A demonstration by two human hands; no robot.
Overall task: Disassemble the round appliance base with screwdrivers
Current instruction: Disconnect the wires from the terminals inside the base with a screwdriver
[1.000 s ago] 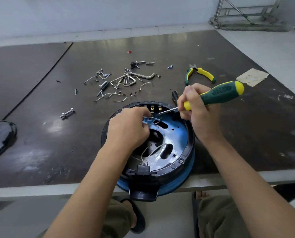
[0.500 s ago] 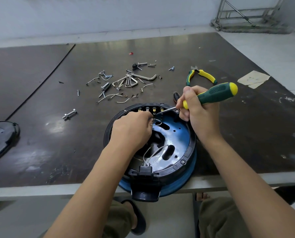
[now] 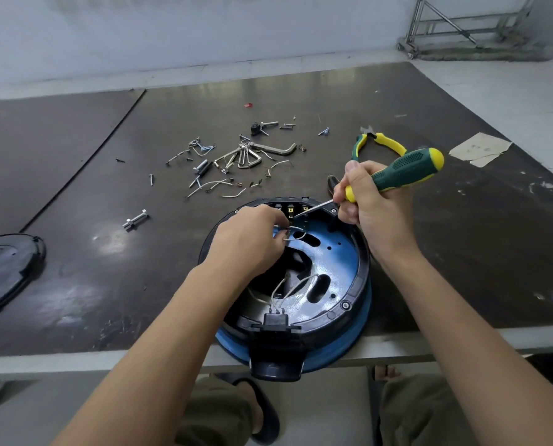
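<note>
Head: round base (image 3: 344, 263) uncovered, blue inside; left fingers (image 3: 273, 217) pinch wire (image 3: 296, 228); right fingers (image 3: 360, 185) grip screwdriver (image 3: 407, 169).

1 head-worn wide-angle view, looking forward and down, close over table (image 3: 461, 252)

Yellow-green pliers (image 3: 387, 140) lie near a paper scrap (image 3: 479, 149), a black cover (image 3: 4, 268) far left.
</note>
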